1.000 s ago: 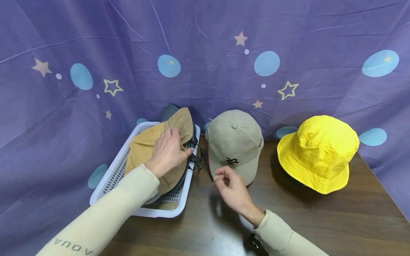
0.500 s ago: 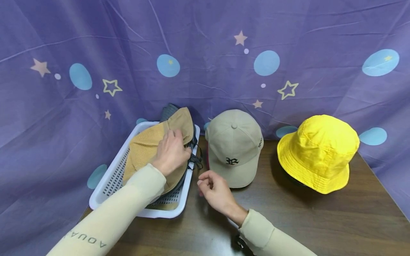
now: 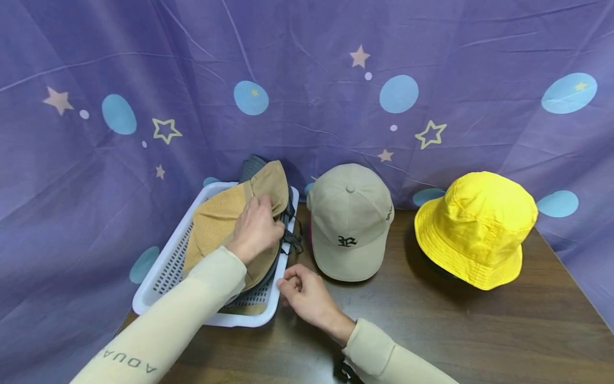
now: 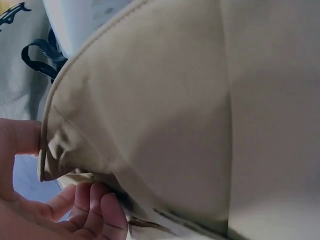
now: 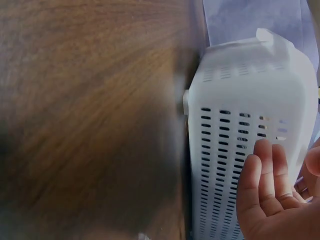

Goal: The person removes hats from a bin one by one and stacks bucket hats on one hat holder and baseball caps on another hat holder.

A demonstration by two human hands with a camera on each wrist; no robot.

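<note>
Purple backdrop (image 3: 307,58) hangs behind wood table (image 3: 431,330), tan hat (image 4: 170,100) lies in white basket (image 3: 266,314), L hand (image 3: 256,226) pinches its edge, prob. b/c loose cloth's easiest to grip there, & R hand (image 3: 309,298), fingers loosely bent, holds nothing beside basket, contact unclear.

"AQUA" (image 3: 128,361) on left sleeve (image 3: 165,322), R-like emblem (image 3: 347,241) and "SPO" (image 3: 389,214) on cap (image 3: 352,213)
</note>
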